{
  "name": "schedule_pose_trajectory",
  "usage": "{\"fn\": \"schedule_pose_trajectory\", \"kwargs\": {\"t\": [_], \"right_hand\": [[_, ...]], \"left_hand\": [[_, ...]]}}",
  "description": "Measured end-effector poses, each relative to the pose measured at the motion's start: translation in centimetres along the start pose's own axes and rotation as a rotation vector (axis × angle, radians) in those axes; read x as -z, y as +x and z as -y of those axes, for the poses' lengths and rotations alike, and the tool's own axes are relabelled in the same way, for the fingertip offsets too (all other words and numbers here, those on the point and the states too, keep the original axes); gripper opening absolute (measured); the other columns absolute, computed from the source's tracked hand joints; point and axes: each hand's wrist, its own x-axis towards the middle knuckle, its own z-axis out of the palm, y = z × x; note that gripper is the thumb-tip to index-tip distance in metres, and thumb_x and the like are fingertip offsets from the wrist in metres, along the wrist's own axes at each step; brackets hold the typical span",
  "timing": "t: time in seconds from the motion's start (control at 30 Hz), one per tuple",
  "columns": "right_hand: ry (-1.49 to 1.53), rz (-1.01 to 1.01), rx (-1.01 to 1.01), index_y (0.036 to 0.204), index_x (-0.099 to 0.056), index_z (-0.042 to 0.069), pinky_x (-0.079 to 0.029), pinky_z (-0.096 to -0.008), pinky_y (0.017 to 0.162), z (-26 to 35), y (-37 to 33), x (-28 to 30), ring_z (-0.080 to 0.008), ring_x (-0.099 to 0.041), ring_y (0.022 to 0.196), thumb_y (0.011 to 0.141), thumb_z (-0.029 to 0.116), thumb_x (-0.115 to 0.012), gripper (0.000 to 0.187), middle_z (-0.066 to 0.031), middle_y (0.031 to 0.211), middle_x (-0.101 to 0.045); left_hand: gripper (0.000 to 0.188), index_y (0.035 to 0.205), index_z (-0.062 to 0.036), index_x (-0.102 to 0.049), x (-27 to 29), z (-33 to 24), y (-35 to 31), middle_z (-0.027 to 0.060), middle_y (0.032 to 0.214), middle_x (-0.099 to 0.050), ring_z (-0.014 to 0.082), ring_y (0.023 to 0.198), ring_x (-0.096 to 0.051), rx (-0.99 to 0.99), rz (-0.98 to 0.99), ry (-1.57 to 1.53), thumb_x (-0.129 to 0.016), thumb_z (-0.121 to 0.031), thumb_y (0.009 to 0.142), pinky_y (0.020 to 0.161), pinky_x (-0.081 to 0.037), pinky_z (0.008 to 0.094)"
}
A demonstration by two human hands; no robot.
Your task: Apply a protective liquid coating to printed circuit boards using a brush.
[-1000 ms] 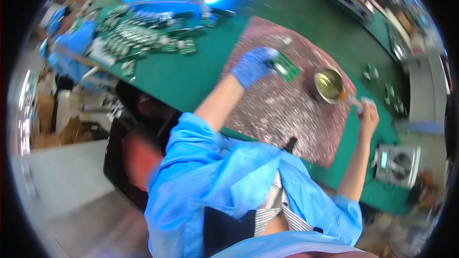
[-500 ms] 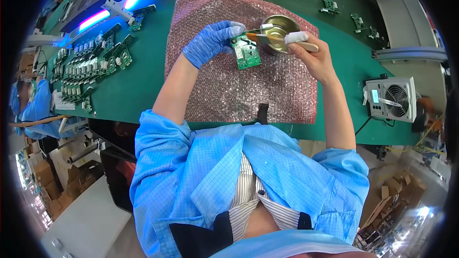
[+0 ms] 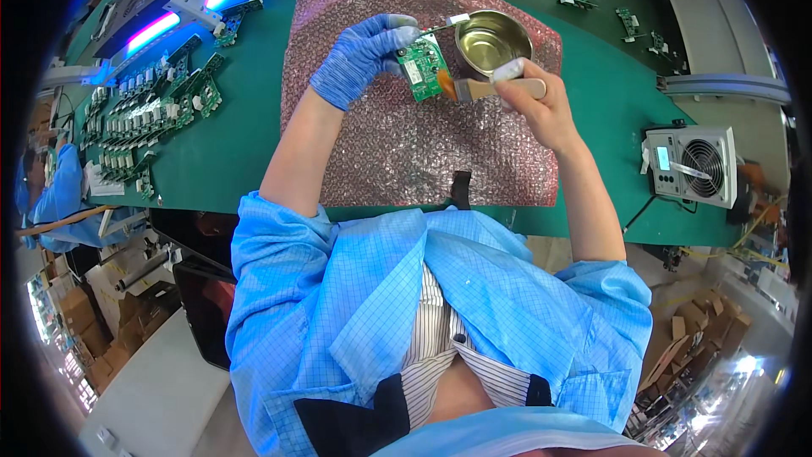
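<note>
Mat [image 3: 397,173] on the table [image 3: 605,110], stuff both sides
Bowl [image 3: 523,41] sits on the mat, far right. Board [image 3: 420,76] in left hand [image 3: 359,59] over the mat, left of the bowl; brush [image 3: 475,90] in right hand [image 3: 541,104] in front of the bowl, tip at the board. Board pile [image 3: 148,123] left of the mat, lamp [image 3: 152,33] behind it, fan box [image 3: 694,167] off right.

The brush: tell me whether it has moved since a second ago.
Yes: against the metal bowl, the brush has moved left, its bristles going from the bowl's right side to its left.
</note>
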Motion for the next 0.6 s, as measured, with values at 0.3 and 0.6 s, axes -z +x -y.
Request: {"fn": "schedule_pose_trajectory", "kwargs": {"t": [0.3,0.6], "right_hand": [[-0.032,-0.16,0.226,0.088,-0.055,0.003,-0.041,-0.019,0.055,0.6,1.0,-2.0,-0.0053,-0.05,0.061,0.08,0.015,-0.055,0.014,-0.0002,0.072,-0.054],[-0.165,-0.011,0.125,0.086,-0.056,0.003,-0.038,-0.0195,0.051,-0.1,-0.4,-1.0,-0.0055,-0.049,0.057,0.079,0.015,-0.056,0.013,0.0001,0.064,-0.053]], "left_hand": [[0.03,0.096,-0.0057,-0.057,-1.2,-0.5,-0.6,0.0049,0.085,-0.06,0.0124,0.073,-0.059,0.024,-0.041,0.057,-0.065,-0.022,0.072,0.055,-0.051,0.022],[0.029,0.095,-0.0051,-0.057,0.1,0.0,-0.6,0.0048,0.085,-0.06,0.0122,0.073,-0.059,-0.055,-0.12,0.09,-0.065,-0.02,0.072,0.056,-0.05,0.0212]]}}
